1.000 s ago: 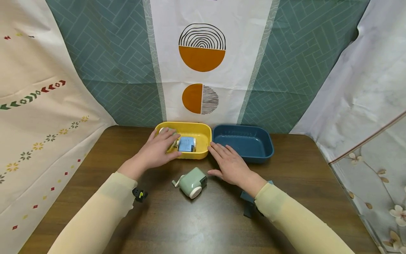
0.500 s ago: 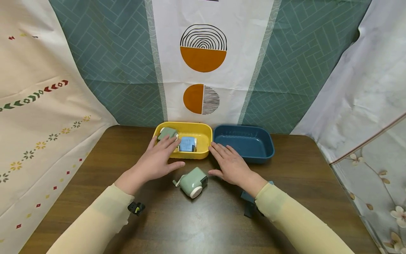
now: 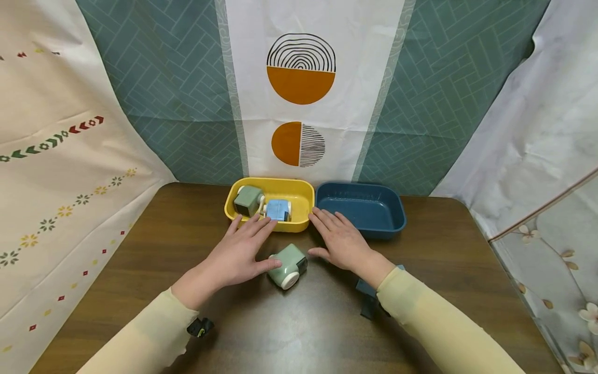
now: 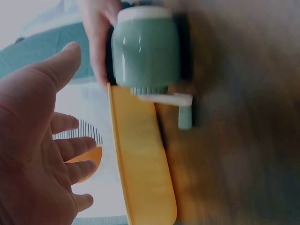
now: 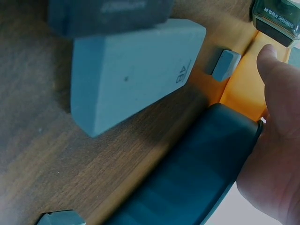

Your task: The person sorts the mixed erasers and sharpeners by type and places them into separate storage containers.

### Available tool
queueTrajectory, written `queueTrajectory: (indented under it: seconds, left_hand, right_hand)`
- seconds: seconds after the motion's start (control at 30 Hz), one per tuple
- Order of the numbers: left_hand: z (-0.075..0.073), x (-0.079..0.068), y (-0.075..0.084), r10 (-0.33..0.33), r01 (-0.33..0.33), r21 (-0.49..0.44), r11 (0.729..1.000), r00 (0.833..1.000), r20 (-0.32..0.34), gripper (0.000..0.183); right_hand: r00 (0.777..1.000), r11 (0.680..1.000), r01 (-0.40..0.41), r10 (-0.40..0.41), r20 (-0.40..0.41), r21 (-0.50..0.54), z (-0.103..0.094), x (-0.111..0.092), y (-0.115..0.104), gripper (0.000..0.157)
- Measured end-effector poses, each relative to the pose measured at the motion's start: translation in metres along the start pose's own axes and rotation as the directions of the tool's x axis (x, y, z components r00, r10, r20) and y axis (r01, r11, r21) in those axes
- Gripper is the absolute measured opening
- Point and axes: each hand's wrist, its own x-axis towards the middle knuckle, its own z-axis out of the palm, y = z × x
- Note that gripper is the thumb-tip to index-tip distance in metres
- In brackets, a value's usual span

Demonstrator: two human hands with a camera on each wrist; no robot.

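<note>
A green hand-crank pencil sharpener [image 3: 288,264] rests on the table in front of the yellow bin [image 3: 301,226]. My left hand [image 3: 240,255] hovers at its left with fingers spread, the thumb overlapping its crank side in the head view; the crank [image 4: 164,99] shows in the left wrist view. My right hand [image 3: 343,240] has straight fingers, their tips near the corner where the yellow bin meets the dark blue bin [image 3: 403,222]. Inside the yellow bin sit another green sharpener [image 3: 248,200] and a blue sharpener [image 3: 278,209]. Neither hand holds anything.
Below my right wrist lie blue erasers, one marked 4B [image 5: 136,77], with a darker block [image 5: 110,16] partly over it. Smaller blue pieces [image 5: 226,64] lie nearby on the wooden table [image 3: 299,332]. A patterned cloth [image 3: 187,104] hangs behind the bins.
My left hand has drawn back from over the yellow bin toward the sharpener on the table, uncovering the green sharpener in the bin. My right hand stays nearly in place.
</note>
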Motion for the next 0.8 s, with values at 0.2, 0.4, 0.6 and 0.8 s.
queueTrajectory:
  seconds: [0.2,0.4,0.6,0.8]
  left_hand:
    - [0.006,-0.006,0.009,0.031,-0.031,-0.007,0.999,0.999,0.005,0.100]
    - [0.012,-0.010,0.015,0.035,-0.035,0.002,0.999,0.999,0.017,0.101]
    - [0.015,-0.014,0.020,0.040,-0.040,0.007,0.999,0.999,0.028,0.103]
    - [0.021,-0.017,0.025,0.055,-0.054,-0.009,0.998,0.998,0.040,0.103]
  right_hand:
    - [1.000,1.000,-0.008,0.008,0.006,-0.009,0.001,0.002,0.001,0.097]
    - [1.000,1.000,-0.007,0.007,0.003,-0.008,0.000,0.001,0.002,0.097]
    - [1.000,1.000,0.006,-0.006,-0.019,-0.010,-0.001,0.000,0.000,0.098]
    - [1.000,1.000,-0.001,0.001,-0.012,0.004,-0.001,-0.001,-0.002,0.098]
